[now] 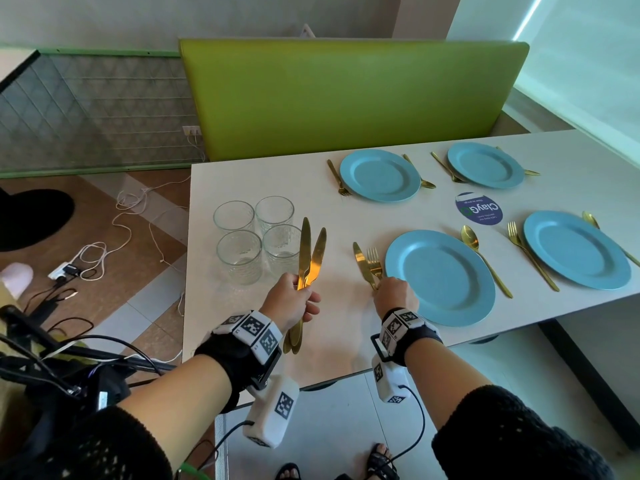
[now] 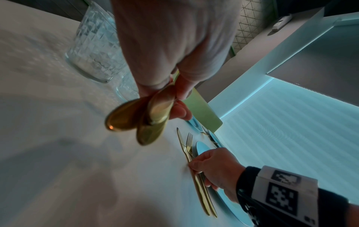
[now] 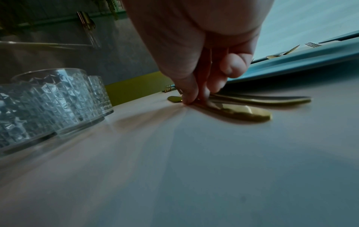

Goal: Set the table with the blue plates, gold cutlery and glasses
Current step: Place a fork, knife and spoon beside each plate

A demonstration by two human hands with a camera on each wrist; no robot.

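Note:
My left hand grips a small bundle of gold knives by the handles, blades pointing up, above the white table; the handle ends stick out below my fingers. My right hand pinches the handle of a gold knife lying beside a gold fork, just left of the near blue plate. In the right wrist view my thumb and fingertips close on the knife handle. A gold spoon lies right of that plate.
Several clear glasses stand grouped at the table's left end, close to my left hand. Three more blue plates have forks and spoons beside them. A round sticker lies mid-table. A green bench back stands behind.

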